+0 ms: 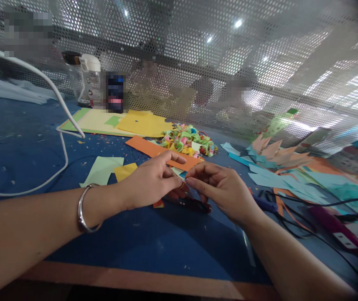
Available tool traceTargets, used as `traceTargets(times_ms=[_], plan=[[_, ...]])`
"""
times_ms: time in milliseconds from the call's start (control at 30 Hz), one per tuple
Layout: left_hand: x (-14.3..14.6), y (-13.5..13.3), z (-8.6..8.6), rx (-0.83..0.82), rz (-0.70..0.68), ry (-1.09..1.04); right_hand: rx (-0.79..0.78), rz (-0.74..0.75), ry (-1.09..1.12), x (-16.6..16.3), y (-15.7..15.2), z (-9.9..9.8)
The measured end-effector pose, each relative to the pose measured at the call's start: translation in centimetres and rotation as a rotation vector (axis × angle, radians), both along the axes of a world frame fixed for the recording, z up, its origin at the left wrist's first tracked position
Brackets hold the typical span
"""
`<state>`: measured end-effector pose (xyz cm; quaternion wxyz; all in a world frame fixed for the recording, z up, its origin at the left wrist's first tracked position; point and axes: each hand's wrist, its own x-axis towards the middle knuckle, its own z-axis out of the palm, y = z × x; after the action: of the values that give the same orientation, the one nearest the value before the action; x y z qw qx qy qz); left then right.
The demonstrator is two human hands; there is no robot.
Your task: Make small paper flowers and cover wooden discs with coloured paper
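Observation:
My left hand [160, 177], with a silver bangle on its wrist, and my right hand [221, 184] meet over the table. Thumb and fingers of both are pinched around a tiny pale thing [184, 180], too small to name. Just below the fingertips lies a dark, glossy, slim object [197, 205], partly hidden in shadow. Behind my hands an orange paper strip [144, 146] lies flat, with a pile of small folded colored paper pieces [191, 140] beyond it. To the left of my left hand are a yellow paper piece [125, 171] and a pale green one [103, 170].
A white cable [52, 85] arches over the left side. Yellow sheets [144, 122], clear bottles [91, 81] and a phone [116, 93] stand or lie at the back. Folded paper spikes [275, 152], blue strips [272, 179], black cords and a purple power strip [335, 228] fill the right.

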<state>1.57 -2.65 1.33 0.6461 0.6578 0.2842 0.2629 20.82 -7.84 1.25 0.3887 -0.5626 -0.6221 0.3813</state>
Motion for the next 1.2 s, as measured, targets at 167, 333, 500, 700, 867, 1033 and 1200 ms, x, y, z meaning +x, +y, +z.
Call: traceTargets(times_ms=[167,333,500,700,867,1033,1200], plan=[[-0.1,0.0,0.0,0.037,0.007,0.015,0.006,0.003,-0.015,-0.2,0.1,0.2],[0.2,0.1,-0.2,-0.053,0.074,0.011,0.067,0.023,-0.077,-0.4,0.0,0.5],[0.4,-0.1,-0.2,-0.124,0.053,0.005,0.157,0.026,-0.135,-0.6,-0.2,0.4],[0.1,0.0,-0.8,-0.036,-0.061,0.006,0.150,0.047,-0.079,-0.6,-0.1,0.5],[0.0,0.3,-1.1,0.008,-0.097,0.054,0.043,0.054,-0.060,-0.5,-0.2,0.4],[0.1,0.3,-1.2,0.025,-0.129,0.031,0.047,0.074,-0.041,-0.6,-0.2,0.5],[0.1,0.4,-1.1,0.015,-0.146,0.058,0.058,0.056,-0.018,-0.6,-0.2,0.4]])
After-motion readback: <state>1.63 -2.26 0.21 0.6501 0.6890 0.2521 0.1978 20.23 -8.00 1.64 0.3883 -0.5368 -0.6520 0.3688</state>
